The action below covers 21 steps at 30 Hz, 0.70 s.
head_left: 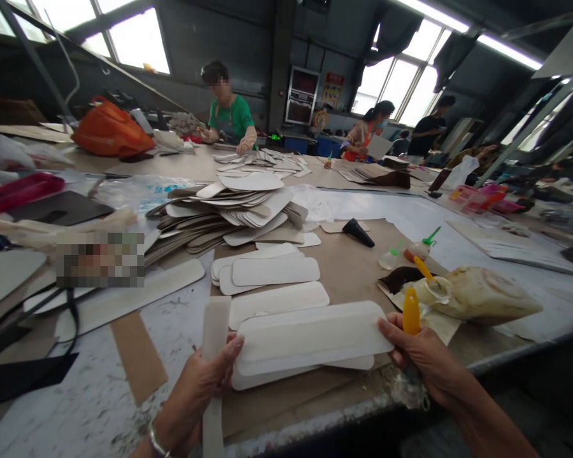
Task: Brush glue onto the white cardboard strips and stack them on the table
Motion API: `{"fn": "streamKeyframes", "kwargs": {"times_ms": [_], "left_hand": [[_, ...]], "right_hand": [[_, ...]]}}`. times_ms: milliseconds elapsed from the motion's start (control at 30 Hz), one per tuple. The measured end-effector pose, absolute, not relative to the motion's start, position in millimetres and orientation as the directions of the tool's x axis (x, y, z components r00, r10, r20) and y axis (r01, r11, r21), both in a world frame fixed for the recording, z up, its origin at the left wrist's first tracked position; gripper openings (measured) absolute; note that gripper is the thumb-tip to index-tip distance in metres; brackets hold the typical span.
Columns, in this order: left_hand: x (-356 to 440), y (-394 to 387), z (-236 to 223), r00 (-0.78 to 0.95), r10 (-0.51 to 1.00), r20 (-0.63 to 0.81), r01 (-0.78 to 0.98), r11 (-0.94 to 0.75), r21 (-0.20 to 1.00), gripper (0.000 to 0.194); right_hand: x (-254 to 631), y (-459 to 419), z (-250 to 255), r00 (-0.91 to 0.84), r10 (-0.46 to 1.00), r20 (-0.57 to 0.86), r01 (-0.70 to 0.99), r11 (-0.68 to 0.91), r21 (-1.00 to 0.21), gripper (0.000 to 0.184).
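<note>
My left hand (198,388) is closed around a narrow white strip (214,343) that stands upright, and its thumb presses the left end of a long white rounded panel (310,337). My right hand (423,362) grips the panel's right end and also holds a yellow-capped glue bottle (410,312). The panel lies over another like it, on brown paper (348,267) at the table's near edge. More white panels (274,270) lie just beyond.
A big heap of cut panels (233,213) sits behind. A black cone (358,232), small glue bottles (423,245) and a beige lump (482,296) lie to the right. Black straps (23,356) hang at left. Other people work at the far side (229,111).
</note>
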<state>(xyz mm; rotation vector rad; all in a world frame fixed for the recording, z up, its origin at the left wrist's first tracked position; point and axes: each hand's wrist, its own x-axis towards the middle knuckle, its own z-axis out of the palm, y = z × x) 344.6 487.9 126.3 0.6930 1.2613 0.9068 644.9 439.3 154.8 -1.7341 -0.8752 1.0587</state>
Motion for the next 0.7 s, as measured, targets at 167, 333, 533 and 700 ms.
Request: {"fn": "streamKeyframes", "kwargs": {"times_ms": [167, 333, 533, 700], "left_hand": [[343.4, 487.8, 133.9, 0.16, 0.84, -0.519, -0.224, 0.543, 0.81, 0.065], [339.2, 487.9, 136.8, 0.22, 0.806, -0.55, -0.272, 0.592, 0.759, 0.065], [333.4, 486.2, 129.3, 0.323, 0.702, -0.635, -0.336, 0.712, 0.616, 0.058], [325.9, 493.7, 123.0, 0.334, 0.668, -0.665, -0.332, 0.744, 0.58, 0.043]], "right_hand": [[630.8, 440.4, 149.6, 0.351, 0.879, -0.322, 0.065, -0.366, -0.928, 0.048], [625.4, 442.5, 142.9, 0.313, 0.885, -0.343, 0.039, -0.373, -0.927, 0.047], [624.4, 445.9, 129.2, 0.271, 0.88, -0.389, -0.064, -0.387, -0.92, 0.045], [624.5, 459.5, 121.5, 0.207, 0.839, -0.504, -0.201, -0.468, -0.861, 0.045]]}}
